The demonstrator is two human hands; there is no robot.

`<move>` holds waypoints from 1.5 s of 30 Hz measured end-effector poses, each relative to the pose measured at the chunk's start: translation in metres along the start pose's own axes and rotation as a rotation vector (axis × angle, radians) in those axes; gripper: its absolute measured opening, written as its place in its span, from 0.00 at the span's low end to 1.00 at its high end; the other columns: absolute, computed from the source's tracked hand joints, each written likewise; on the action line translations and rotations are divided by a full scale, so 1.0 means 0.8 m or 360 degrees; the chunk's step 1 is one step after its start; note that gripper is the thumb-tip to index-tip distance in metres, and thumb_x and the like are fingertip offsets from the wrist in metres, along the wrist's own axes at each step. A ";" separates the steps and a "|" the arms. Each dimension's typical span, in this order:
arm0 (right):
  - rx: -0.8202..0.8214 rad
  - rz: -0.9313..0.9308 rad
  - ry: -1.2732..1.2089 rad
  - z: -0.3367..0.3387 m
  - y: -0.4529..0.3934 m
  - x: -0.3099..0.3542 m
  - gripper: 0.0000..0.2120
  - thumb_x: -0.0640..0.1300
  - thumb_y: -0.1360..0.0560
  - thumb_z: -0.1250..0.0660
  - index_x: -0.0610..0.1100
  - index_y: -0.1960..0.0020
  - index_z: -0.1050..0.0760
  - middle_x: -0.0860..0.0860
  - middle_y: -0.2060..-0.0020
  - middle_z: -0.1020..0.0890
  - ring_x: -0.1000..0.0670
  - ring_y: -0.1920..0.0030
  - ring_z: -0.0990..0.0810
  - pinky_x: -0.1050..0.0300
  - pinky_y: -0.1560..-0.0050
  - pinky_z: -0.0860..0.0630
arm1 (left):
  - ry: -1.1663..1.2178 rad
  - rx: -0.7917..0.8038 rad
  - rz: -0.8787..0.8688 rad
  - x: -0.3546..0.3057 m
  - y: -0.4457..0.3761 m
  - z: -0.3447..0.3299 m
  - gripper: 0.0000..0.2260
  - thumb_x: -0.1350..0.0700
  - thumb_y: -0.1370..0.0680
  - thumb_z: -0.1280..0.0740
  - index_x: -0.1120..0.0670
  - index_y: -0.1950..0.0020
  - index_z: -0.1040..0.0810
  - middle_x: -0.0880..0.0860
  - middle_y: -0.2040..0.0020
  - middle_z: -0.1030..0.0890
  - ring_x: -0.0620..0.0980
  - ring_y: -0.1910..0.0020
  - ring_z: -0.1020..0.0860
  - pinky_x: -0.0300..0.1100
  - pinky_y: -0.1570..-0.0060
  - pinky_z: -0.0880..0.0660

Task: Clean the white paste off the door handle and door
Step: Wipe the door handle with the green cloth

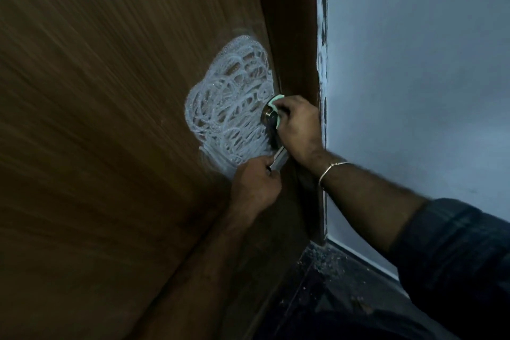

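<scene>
A brown wooden door (110, 119) fills the left of the view. A patch of white paste (231, 102) in looping scribbles covers it beside the metal door handle (269, 116). My right hand (298, 127) holds a pale green cloth (277, 99) against the round base of the handle. My left hand (256, 182) grips the lower end of the handle's lever (278, 157). Most of the cloth is hidden under my fingers.
The dark door frame (292, 36) runs down just right of the handle, with a grey-blue wall (414, 77) beyond it. Below lies a dark floor (331, 284) strewn with small debris near the skirting.
</scene>
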State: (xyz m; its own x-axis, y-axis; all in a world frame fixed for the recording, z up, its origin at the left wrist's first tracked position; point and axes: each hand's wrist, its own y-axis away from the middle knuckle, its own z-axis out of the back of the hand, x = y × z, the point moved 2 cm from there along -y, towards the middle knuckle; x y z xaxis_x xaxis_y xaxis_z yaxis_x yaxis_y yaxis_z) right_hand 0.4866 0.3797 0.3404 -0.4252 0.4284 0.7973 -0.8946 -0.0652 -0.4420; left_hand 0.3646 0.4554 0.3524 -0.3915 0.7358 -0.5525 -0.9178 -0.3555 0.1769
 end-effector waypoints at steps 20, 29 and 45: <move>0.0516 0.0670 0.0553 0.015 -0.010 -0.010 0.18 0.31 0.29 0.37 0.36 0.40 0.23 0.41 0.42 0.23 0.39 0.43 0.25 0.43 0.44 0.26 | -0.0050 -0.0012 0.0001 -0.003 -0.008 0.000 0.14 0.55 0.18 0.35 0.51 0.33 0.22 0.50 0.37 0.19 0.43 0.48 0.25 0.38 0.50 0.29; 0.0459 0.0688 0.0581 0.013 -0.019 -0.007 0.14 0.33 0.29 0.36 0.39 0.44 0.22 0.44 0.48 0.21 0.43 0.49 0.25 0.52 0.50 0.26 | -0.0096 -0.0008 -0.0023 -0.002 -0.008 0.002 0.16 0.54 0.19 0.34 0.50 0.31 0.23 0.50 0.36 0.20 0.42 0.47 0.24 0.37 0.50 0.29; 0.0548 0.1003 0.0639 0.011 -0.011 -0.006 0.16 0.32 0.28 0.36 0.36 0.41 0.23 0.40 0.46 0.21 0.39 0.50 0.24 0.45 0.53 0.24 | -0.0082 0.0000 -0.0003 -0.004 -0.007 0.005 0.17 0.54 0.19 0.35 0.50 0.30 0.23 0.51 0.34 0.20 0.47 0.39 0.22 0.40 0.43 0.26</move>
State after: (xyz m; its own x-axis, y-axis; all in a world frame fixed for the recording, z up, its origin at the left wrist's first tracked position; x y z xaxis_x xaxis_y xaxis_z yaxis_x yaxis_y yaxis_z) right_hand 0.4957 0.3705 0.3437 -0.8388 0.5045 0.2049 -0.5241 -0.6461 -0.5548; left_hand 0.3710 0.4574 0.3561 -0.3925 0.7654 -0.5100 -0.9186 -0.3540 0.1756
